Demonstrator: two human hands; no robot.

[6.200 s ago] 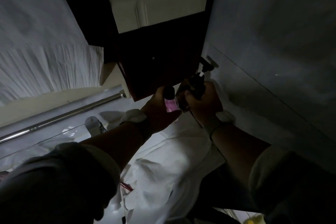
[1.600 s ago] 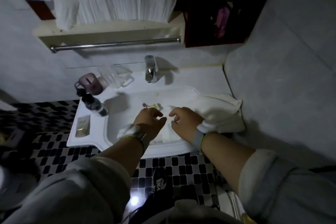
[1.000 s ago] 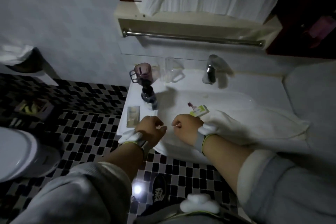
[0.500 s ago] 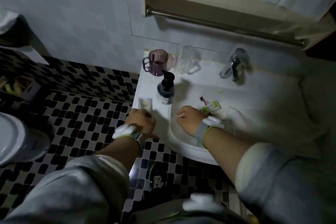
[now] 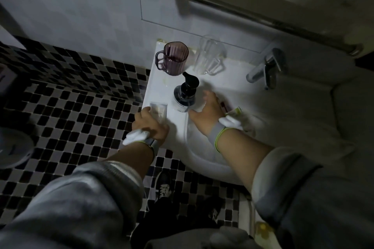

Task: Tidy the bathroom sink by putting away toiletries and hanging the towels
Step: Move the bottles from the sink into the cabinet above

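On the left ledge of the white sink (image 5: 159,87) lies a small pale tube (image 5: 159,110). My left hand (image 5: 150,124) is closed over its near end. A dark pump bottle (image 5: 185,95) stands upright just behind the tube. My right hand (image 5: 206,111) reaches over the basin with fingers spread, right beside the bottle's base, and I cannot tell if it touches it. A small green packet (image 5: 237,110) peeks out past my right wrist. A white towel (image 5: 303,119) lies crumpled across the right side of the sink.
A purple cup (image 5: 173,58) and a clear cup (image 5: 209,54) stand at the back left of the sink, with the faucet (image 5: 265,68) further right. A metal towel rail (image 5: 263,18) runs along the wall above. A toilet (image 5: 12,145) stands left on the checkered floor.
My view has swung left and closer to the sink. My left hand has moved up onto the pale tube. My right hand has opened and reached forward to the pump bottle.
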